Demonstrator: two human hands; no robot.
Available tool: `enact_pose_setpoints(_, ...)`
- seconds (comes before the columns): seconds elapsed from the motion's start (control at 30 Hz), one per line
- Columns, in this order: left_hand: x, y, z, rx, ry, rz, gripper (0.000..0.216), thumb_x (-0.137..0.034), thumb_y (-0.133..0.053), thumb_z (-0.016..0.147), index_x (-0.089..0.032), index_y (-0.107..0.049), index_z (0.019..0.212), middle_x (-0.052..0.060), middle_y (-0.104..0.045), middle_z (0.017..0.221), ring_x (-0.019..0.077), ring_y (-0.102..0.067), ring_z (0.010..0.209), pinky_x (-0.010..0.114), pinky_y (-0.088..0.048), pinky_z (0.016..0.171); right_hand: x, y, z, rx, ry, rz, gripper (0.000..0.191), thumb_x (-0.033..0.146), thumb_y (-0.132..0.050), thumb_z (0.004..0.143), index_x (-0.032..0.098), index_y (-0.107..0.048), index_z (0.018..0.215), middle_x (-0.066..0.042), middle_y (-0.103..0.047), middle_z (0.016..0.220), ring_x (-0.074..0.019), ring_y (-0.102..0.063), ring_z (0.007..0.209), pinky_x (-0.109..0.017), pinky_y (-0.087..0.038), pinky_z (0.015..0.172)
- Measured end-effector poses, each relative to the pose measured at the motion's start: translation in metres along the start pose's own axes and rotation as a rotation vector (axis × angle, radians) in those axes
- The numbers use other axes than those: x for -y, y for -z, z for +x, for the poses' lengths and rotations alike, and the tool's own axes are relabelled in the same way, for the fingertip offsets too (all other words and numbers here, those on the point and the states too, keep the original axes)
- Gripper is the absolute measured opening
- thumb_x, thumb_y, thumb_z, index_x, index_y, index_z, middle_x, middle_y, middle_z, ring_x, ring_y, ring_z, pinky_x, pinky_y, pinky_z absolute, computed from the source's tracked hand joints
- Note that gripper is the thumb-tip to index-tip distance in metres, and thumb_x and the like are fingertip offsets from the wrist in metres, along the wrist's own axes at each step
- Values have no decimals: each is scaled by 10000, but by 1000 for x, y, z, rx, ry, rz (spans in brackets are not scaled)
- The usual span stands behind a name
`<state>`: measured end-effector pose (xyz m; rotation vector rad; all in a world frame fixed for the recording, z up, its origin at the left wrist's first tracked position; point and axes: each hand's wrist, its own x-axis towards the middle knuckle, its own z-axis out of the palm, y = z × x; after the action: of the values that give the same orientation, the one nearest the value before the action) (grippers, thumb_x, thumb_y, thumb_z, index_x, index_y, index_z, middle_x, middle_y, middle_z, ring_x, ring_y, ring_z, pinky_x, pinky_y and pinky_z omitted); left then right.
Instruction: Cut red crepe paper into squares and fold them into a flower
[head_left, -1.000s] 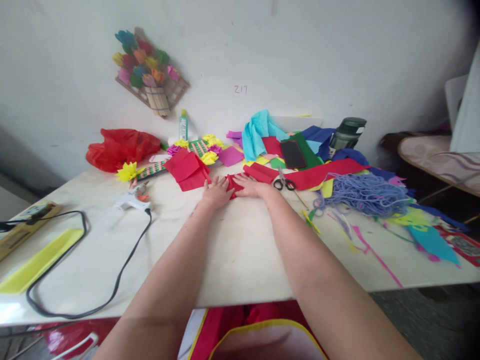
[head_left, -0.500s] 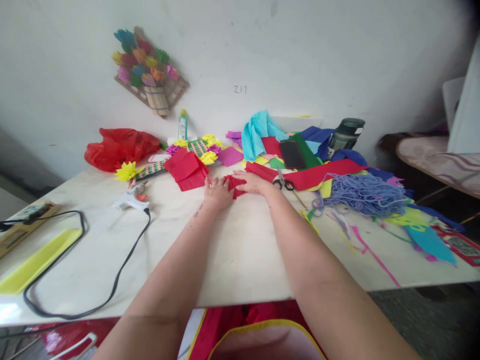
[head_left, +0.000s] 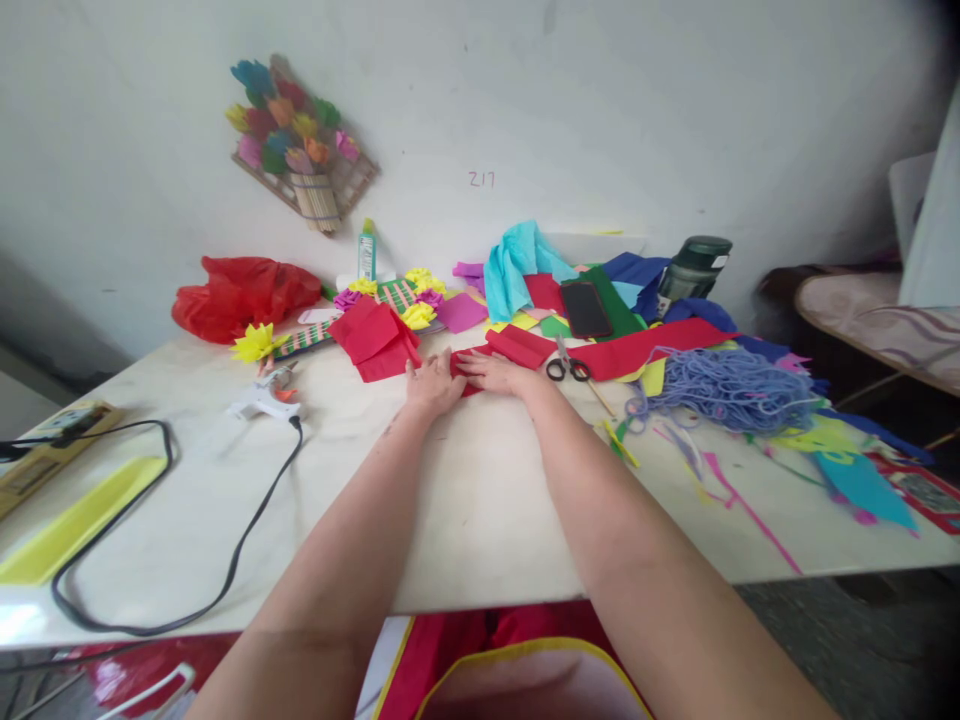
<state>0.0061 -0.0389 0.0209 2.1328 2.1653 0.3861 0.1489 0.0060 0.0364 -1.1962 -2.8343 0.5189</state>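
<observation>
My left hand [head_left: 436,386] lies on a piece of red crepe paper [head_left: 470,388], fingers spread and pressing down. Beside it, my right hand [head_left: 498,374] rests flat on the same paper with its fingers stretched out to the left. Much of that paper is hidden under the hands. A folded flap of red paper [head_left: 519,346] rises just beyond my right hand. Left of my left hand is a stack of cut red paper pieces [head_left: 373,338]. Black-handled scissors [head_left: 567,367] lie right of my right hand, by a long red paper strip [head_left: 660,346].
A white glue gun [head_left: 268,400] and its black cord lie at left, near a power strip [head_left: 52,450]. Paper flowers [head_left: 259,342] and a red plastic bag [head_left: 244,298] are behind. A phone [head_left: 586,309], a dark bottle [head_left: 695,268] and blue-purple yarn [head_left: 735,390] occupy the right.
Both hands have shifted slightly on the red paper, the right one lying flatter. A folded flap of red paper now shows beyond my right hand.
</observation>
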Motion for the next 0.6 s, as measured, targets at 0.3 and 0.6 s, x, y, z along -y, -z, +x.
enact_pose_setpoints(0.3,-6,-1,-2,-281,123,30,389,-444,-450,780,-187,-609,1024,110,-507,1267,303,-366,1223,413,-286,1017,-5,-2,0,1,5,4,485,330,-359,897,254,-367,1376,3,-160,1510,-181,-89,1399,-407,-54,1134)
enact_pose_setpoints(0.6,-4,-1,4,-164,277,-30,558,-623,-517,670,-182,-618,996,139,-486,1277,338,-335,1241,448,-213,1039,-7,-1,5,15,-8,76,540,198,-401,834,227,-377,1373,-17,-183,1502,-208,-98,1394,-419,-61,1128)
